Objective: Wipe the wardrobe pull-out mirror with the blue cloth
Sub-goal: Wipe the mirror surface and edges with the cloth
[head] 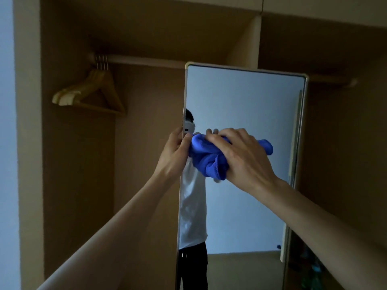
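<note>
The tall pull-out mirror point(247, 101) stands out from the wardrobe, framed in pale metal, its glass facing me. My left hand point(173, 155) grips its left edge at mid-height, thumb on the glass side. My right hand point(243, 158) holds the bunched blue cloth point(207, 158) and presses it against the glass just right of that edge. Part of the cloth sticks out to the right beyond my knuckles. The glass reflects a person in a white shirt and a pale wall.
Several wooden hangers point(92, 93) hang on the rail point(146, 60) at the upper left inside the open wardrobe. A vertical partition point(251, 38) rises behind the mirror. The brown wardrobe back panel fills the left and right.
</note>
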